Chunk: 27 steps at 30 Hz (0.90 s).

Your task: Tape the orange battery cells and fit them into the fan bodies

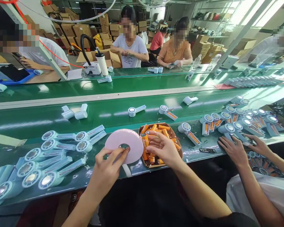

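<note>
My left hand (pixel 112 160) grips a flat pale-pink roll of tape (pixel 134 145) at its core hole, fingers curled over the near side. The roll is tilted up above the bench edge. My right hand (pixel 163 148) is closed in a pinch, thumb below and fingers above, around an orange cylindrical battery (pixel 145 139) at the roll's right rim. Whether battery and tape touch I cannot tell. Beneath the right hand stands a cardboard tray (pixel 161 166) filled with several orange batteries (pixel 176 145), some with wires.
Several light-blue handheld fan bodies (pixel 47 179) lie on the bench at left. More fan bodies (pixel 216 116), some with batteries fitted, crowd the right side by a co-worker's hands (pixel 236 151). A green conveyor belt (pixel 104 110) carries scattered fan parts. People sit across it.
</note>
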Each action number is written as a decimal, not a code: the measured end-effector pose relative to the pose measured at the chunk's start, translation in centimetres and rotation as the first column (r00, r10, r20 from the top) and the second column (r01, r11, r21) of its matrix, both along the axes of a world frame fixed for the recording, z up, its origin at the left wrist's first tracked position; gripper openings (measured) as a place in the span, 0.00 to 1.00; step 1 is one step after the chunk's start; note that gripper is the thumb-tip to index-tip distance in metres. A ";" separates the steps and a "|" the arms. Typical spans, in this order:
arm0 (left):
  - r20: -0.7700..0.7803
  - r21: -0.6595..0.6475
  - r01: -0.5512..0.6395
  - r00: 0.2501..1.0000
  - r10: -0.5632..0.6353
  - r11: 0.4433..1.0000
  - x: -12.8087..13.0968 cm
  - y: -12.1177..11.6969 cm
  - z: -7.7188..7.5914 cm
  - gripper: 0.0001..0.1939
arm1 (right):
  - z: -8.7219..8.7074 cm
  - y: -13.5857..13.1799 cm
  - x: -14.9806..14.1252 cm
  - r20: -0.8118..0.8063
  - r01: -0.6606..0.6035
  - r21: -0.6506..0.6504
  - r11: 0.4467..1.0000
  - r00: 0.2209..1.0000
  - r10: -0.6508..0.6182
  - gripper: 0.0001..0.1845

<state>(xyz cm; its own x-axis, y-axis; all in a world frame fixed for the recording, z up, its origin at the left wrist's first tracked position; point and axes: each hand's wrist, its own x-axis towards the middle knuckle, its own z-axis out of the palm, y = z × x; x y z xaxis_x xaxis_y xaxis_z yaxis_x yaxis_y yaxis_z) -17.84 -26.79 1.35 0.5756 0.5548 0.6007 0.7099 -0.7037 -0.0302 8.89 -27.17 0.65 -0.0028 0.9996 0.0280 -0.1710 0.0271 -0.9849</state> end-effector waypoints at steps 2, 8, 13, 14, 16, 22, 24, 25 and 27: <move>-0.045 0.053 0.047 0.998 -0.045 0.997 -0.3 0.9 0.1 0.26 | 0.6 0.7 0.0 -0.046 -0.118 -0.093 0.989 0.992 0.114 0.24; 0.049 0.073 0.014 0.999 -0.017 0.997 1.6 1.4 -3.8 0.26 | -0.5 3.1 -2.6 -0.376 0.296 -0.067 0.953 0.877 -0.299 0.24; -0.002 -0.276 -0.088 0.996 0.092 0.957 -2.4 1.3 -9.0 0.25 | 1.5 4.9 6.3 -0.508 0.707 0.118 0.698 0.646 -0.569 0.16; -0.037 -0.337 -0.154 0.988 0.150 0.929 -4.0 2.0 -9.6 0.25 | 1.8 5.1 8.7 -0.510 0.754 0.159 0.638 0.616 -0.601 0.18; -0.083 -0.457 -0.230 0.973 0.216 0.859 -6.3 4.5 -9.9 0.24 | 1.6 5.3 12.4 -0.468 0.746 0.185 0.640 0.639 -0.610 0.25; -0.032 -0.431 -0.049 0.999 0.039 0.901 4.7 17.9 -5.5 0.22 | -0.2 6.7 9.8 -0.311 0.513 0.037 0.858 0.822 -0.477 0.33; -0.144 -0.342 -0.068 0.989 0.020 0.937 11.1 21.5 -3.7 0.21 | 0.0 8.7 7.9 -0.307 0.444 0.010 0.896 0.854 -0.420 0.35; -0.216 -0.309 -0.094 0.976 0.027 0.946 13.5 22.9 -3.2 0.20 | 0.1 9.7 7.5 -0.302 0.394 0.008 0.919 0.877 -0.373 0.37; -0.361 -0.294 -0.138 0.932 0.024 0.946 16.0 25.1 -3.3 0.18 | 0.4 11.5 7.9 -0.252 0.318 0.038 0.947 0.920 -0.299 0.39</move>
<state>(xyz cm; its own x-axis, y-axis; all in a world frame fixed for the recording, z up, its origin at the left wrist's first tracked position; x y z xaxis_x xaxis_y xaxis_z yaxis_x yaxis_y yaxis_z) -1.82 -1.70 -1.95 0.6606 0.7332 0.1612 0.7490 -0.6582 -0.0759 16.80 -15.71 1.07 0.3220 0.9445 0.0658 -0.3723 0.1902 -0.9084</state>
